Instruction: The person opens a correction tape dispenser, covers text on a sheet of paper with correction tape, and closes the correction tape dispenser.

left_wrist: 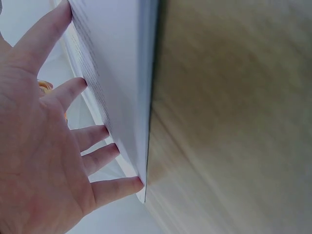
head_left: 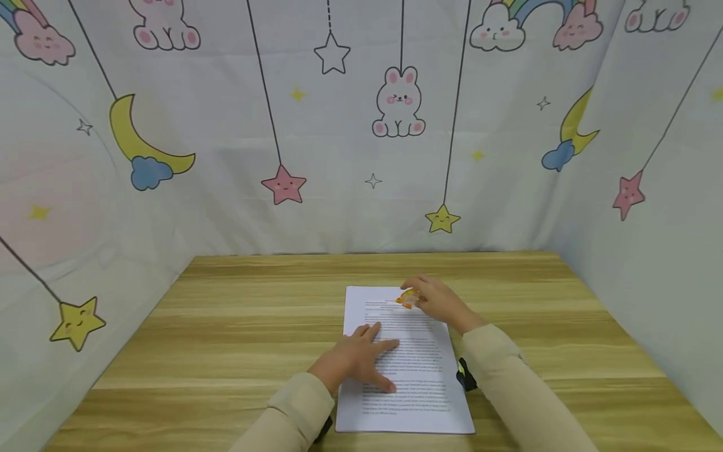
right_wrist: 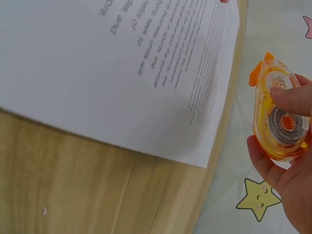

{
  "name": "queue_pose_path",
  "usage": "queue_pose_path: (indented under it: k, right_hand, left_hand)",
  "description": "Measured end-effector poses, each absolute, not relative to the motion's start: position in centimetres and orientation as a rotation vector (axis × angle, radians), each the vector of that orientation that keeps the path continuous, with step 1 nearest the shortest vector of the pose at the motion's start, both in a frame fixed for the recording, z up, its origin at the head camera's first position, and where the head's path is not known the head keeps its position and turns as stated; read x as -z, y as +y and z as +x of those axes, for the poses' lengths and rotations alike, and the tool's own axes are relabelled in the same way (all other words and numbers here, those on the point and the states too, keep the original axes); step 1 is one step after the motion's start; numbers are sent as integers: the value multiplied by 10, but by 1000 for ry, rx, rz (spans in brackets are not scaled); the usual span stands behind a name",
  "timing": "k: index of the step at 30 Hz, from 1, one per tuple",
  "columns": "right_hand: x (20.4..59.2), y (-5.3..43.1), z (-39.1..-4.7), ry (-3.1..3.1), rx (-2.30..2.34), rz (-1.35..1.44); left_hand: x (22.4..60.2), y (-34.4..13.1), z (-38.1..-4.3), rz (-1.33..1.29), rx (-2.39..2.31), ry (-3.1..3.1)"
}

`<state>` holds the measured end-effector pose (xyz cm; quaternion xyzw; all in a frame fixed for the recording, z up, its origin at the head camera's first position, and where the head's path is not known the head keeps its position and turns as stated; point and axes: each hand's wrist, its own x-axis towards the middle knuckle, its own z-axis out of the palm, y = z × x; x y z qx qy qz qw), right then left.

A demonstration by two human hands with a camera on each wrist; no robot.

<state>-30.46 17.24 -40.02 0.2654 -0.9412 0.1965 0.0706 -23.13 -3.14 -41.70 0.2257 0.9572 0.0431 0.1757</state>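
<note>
In the head view, a wood-grain counter spreads under the printed paper, and beyond the paper's far edge hangs a white curtain patterned with stars, moons and rabbits. The paper's long axis runs away from the person. At its far right part is the orange correction tape, tip directed toward the paper's left side. The right hand grips the tape's rear end. The left hand, fingers spread wide and holding nothing, rests on the paper's left side, covering some text. Just beside the paper's right edge sits a black object, partly hidden by the right sleeve.

In the left wrist view, the left hand's straight fingertips touch the paper; a bit of orange shows behind them.

In the right wrist view, the correction tape appears apart from the paper, its rounded clear case held between thumb and fingers, long axis nearly upright in this view, orange tip uppermost.
</note>
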Motion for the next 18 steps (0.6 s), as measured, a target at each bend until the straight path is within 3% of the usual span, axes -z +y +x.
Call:
queue_pose_path:
  k: [18]
  right_hand:
    - [419, 176, -310, -2608, -286, 1036]
  left_hand:
    - [415, -32, -231, 631, -123, 2698]
